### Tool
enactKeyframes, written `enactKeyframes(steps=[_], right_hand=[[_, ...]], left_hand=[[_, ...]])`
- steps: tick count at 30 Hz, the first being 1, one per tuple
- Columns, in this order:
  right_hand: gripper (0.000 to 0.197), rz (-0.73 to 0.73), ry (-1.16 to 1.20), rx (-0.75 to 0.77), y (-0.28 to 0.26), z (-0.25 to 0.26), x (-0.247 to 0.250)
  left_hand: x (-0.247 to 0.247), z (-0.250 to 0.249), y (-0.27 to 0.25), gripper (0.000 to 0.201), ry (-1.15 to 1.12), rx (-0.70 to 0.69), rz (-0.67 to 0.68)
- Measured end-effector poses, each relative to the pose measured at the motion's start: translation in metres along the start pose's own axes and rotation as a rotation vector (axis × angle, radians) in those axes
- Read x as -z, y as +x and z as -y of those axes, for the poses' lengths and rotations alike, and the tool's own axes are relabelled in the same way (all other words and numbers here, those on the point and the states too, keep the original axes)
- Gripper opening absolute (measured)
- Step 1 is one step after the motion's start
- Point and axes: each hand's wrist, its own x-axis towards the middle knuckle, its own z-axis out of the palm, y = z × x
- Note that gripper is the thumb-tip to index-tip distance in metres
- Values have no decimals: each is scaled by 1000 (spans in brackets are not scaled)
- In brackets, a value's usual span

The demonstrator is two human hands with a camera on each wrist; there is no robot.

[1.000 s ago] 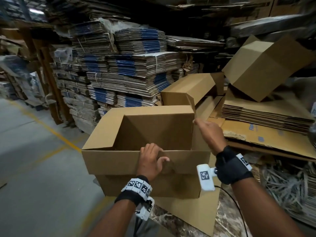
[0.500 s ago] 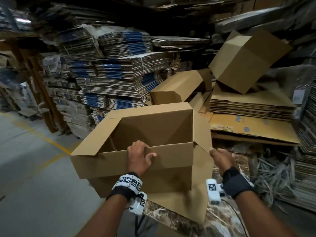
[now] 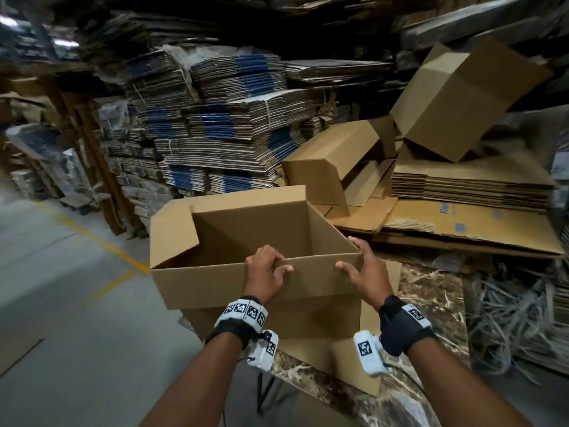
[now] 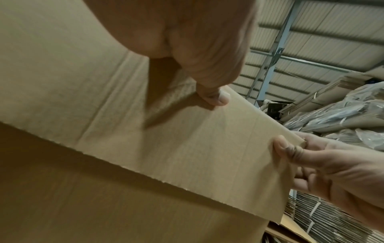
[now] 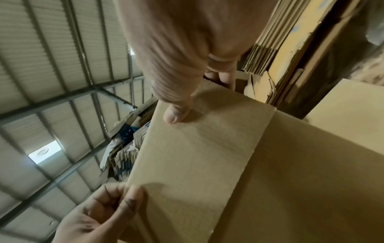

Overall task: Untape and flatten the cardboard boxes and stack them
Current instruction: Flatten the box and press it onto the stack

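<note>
the brown cardboard box point(image 3: 234, 282) i'm holding stands upright, top open with its flaps spread, above the marbled desk point(image 3: 431, 291); more open boxes point(image 3: 332, 158) lie tumbled behind it.

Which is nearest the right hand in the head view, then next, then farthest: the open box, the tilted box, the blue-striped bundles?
1. open box: right hand holds its near corner.
2. tilted box: behind, up right.
3. blue-striped bundles: far back left.

Dim warehouse light, dark upper background, blurred wide-angle edges; wrist views soft, skylight glare.
</note>
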Motion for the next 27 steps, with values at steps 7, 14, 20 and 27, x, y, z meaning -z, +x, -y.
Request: enactKeyframes(steps=[7, 14, 20, 27], right_hand=[[79, -129, -385, 47, 13, 27, -14], [49, 172, -760, 343, 3, 78, -67], [15, -13, -689, 342, -2, 67, -67], [25, -126, -664, 317, -6, 55, -68]], left_hand=[[29, 16, 5, 26, -41, -33, 206], [45, 27, -5, 39, 92, -195, 217], [59, 76, -10, 32, 262, -183, 109], [64, 90, -4, 28, 234, -304, -194]])
